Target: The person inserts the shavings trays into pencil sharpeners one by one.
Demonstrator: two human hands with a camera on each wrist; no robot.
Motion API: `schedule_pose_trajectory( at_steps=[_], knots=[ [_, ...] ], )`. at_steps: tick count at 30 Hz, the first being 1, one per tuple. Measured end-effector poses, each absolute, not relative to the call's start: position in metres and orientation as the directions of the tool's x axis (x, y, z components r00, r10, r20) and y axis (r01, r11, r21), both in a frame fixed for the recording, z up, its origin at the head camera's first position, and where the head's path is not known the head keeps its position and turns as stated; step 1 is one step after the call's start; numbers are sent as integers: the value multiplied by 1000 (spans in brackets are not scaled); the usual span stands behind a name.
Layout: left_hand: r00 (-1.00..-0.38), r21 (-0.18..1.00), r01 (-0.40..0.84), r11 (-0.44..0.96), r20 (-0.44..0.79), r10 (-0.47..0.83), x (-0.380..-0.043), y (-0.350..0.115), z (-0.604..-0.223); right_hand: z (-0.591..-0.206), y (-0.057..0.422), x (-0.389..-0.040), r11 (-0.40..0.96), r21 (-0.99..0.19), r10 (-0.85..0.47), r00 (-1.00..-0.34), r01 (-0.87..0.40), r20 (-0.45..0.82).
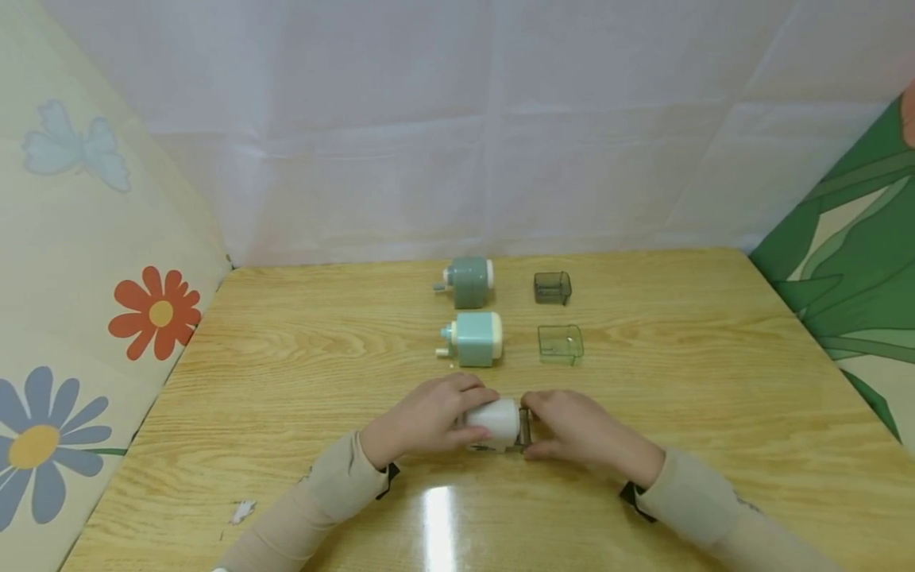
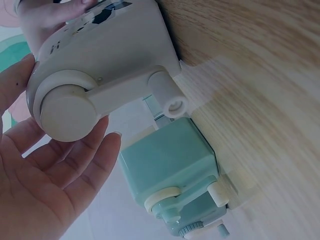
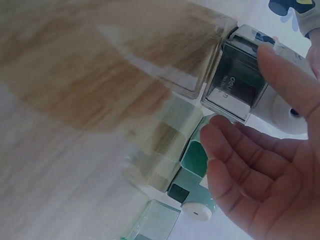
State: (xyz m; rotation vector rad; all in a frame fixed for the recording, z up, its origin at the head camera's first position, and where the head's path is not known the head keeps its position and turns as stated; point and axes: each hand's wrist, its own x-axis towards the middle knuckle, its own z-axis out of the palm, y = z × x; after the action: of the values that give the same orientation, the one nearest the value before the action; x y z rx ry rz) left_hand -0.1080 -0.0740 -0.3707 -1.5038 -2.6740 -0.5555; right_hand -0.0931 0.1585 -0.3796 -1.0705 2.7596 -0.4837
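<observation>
In the head view, my left hand grips a white crank pencil sharpener lying on its side, thumb nearest me. The white crank handle shows up close in the left wrist view. At the sharpener's right end, the thumb and fingers of my right hand pinch a dark see-through shavings drawer by its edges. This drawer is at the sharpener's opening in the right wrist view; how deep it sits cannot be told.
Beyond the hands lie a light teal sharpener and a darker green sharpener. To their right are a clear green drawer and a smoky drawer. A white wall cloth hangs behind the wooden table.
</observation>
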Motion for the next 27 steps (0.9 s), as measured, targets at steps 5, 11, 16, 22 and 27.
schedule_pose_trajectory(
  at_steps=[5,11,16,22,27],
  knots=[
    [-535,284,832,476,187,824,-107,-74,-369,-381,158,-93,693,-335,-681,-732,-639,-13],
    [-535,273,834,480,185,825,-106,-73,-368,-383,159,-94,678,-340,-694,-720,-652,-3],
    [-531,271,838,475,197,824,-106,-73,-369,-384,157,-95,657,-345,-712,-702,-671,8],
    [-525,286,840,461,212,824,-105,-73,-370,-385,152,-95,635,-362,-728,-685,-683,16],
    [-524,299,838,456,212,825,-105,-73,-370,-388,151,-100,636,-479,-697,-717,-605,-19]
  ],
)
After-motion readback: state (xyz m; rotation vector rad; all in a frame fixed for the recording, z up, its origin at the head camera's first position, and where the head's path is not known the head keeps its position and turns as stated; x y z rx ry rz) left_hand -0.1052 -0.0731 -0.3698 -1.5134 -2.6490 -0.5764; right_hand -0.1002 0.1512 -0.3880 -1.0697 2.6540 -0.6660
